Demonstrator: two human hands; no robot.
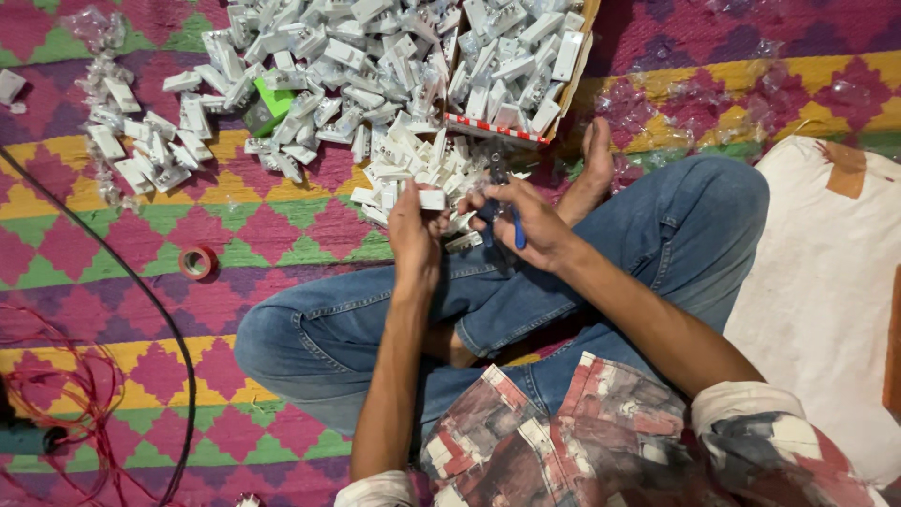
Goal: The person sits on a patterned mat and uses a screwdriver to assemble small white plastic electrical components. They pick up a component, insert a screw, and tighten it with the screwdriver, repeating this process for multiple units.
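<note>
1. Seemingly midway through the job, the left hand (416, 230) is clenched around one small white plastic part (432, 199), held just above the crossed legs.
2. Beside it, the right hand (526, 221) grips a blue-handled tool (514, 225), its dark tip pointing toward that part.
3. Judging by the piles, much is left: a heap of white parts (413, 164) lies on the patterned mat (282, 235) just in front of the hands.
4. Farther off, a cardboard box (563, 89) is full of similar pieces, and more lie scattered at the left (141, 141).
5. Nearby sit a roll of red tape (197, 262), a black cable (141, 291) and empty clear bags (713, 103); nothing blocks the hands.
</note>
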